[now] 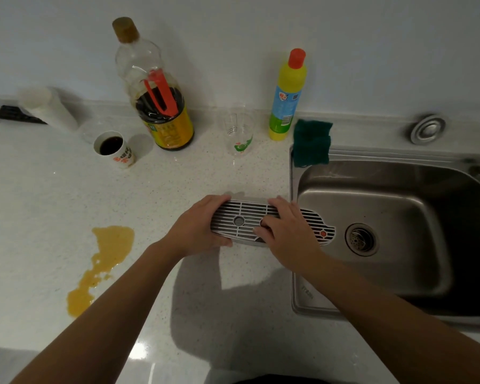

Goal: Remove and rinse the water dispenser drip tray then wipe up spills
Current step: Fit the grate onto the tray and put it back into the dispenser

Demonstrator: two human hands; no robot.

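White speckled countertop runs under a pale wall, with a stainless steel sink sunk in at three o'clock. At the centre of the view, straddling the sink's left rim, sits the grey slotted plastic drip tray, its right end with an orange dot hanging out over the basin. The left hand clasps the tray's left end, fingers curled over the far edge and thumb under the near one; the right hand lies on top of the grille with fingers spread and bent, pressing or picking at the slats. The tray looks light and stiff, likely slick once wet, and its grille may lift free of the base, so holding both short ends seems safest. At eight o'clock an orange-yellow puddle spreads on the counter, still unwiped. Along the back stand a paper cup of dark liquid, a tall soy sauce bottle, a clear plastic cup, a yellow detergent bottle and a green scouring cloth draped on the sink's corner. None of these blocks the way into the basin.
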